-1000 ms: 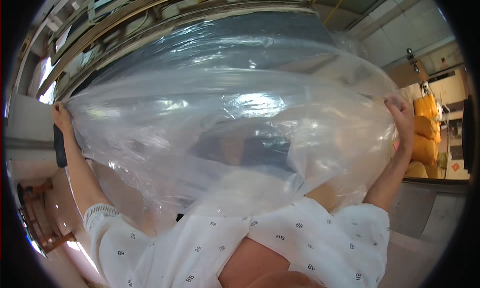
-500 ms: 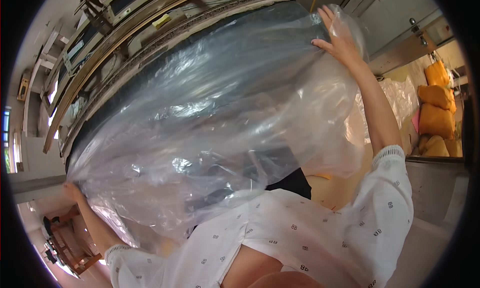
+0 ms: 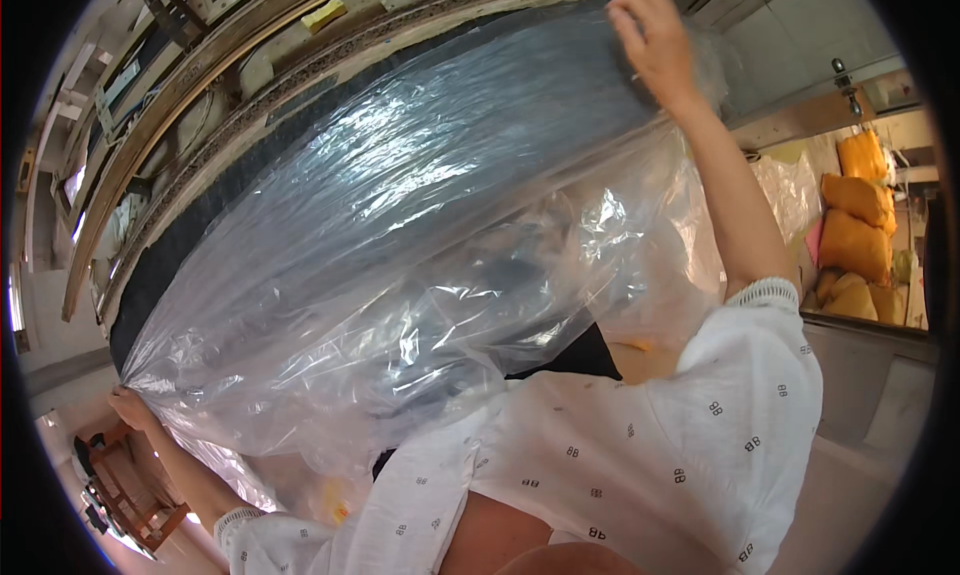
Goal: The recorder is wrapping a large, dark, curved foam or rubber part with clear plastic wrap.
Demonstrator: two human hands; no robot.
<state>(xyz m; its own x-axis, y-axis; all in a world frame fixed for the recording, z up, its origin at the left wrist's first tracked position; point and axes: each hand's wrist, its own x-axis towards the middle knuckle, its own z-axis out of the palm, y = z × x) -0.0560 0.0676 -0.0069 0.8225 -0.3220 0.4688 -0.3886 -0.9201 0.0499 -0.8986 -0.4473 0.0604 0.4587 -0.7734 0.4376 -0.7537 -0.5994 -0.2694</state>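
A wide clear plastic sheet [image 3: 400, 195] stretches across the dark surface [image 3: 150, 300] of a long machine bed and hangs down in front of my body. Its left end is bunched in my left hand [image 3: 130, 407], where folds fan out from the closed fingers. At the far right corner my right hand [image 3: 655, 50] is raised over the sheet, fingers curled in around its edge; the fingertips are partly hidden. Between the two hands the upper part lies pulled fairly smooth, while the nearer part sags in loose, shiny creases.
Long rails [image 3: 190, 125] run along the bed's far side, with a small yellow block [image 3: 324, 16] on them. Stacked orange bundles [image 3: 857, 245] stand at the right beside more crumpled plastic [image 3: 790, 187]. A wooden chair-like frame [image 3: 130, 485] is at the lower left.
My right hand has gone from spread fingers to curled ones and moved slightly up and left. My left hand has shifted a little nearer. The sheet's far part has become tauter.
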